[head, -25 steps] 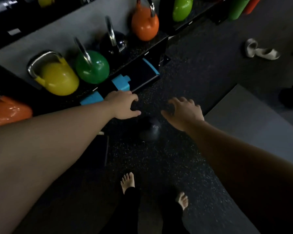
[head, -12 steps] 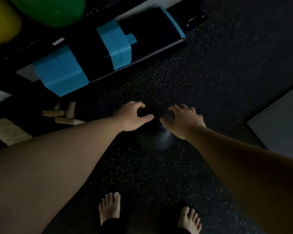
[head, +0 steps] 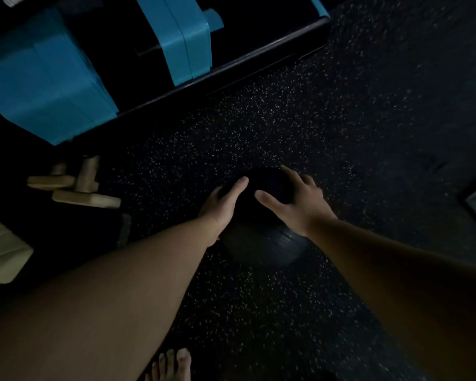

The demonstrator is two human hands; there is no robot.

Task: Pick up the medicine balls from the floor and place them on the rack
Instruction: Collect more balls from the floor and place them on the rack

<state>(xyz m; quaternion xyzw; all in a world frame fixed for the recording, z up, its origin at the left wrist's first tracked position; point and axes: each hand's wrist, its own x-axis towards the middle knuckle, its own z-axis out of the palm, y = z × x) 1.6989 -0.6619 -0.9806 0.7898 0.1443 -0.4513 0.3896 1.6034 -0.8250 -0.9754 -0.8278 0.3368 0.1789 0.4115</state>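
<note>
Speckled floor lies open ahead and right of the ball. A black box with blue tape blocks the far left; wooden blocks lie nearer, at left.

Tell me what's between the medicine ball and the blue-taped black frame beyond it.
Only bare speckled floor lies between medicine ball and frame, in the head view.
</note>
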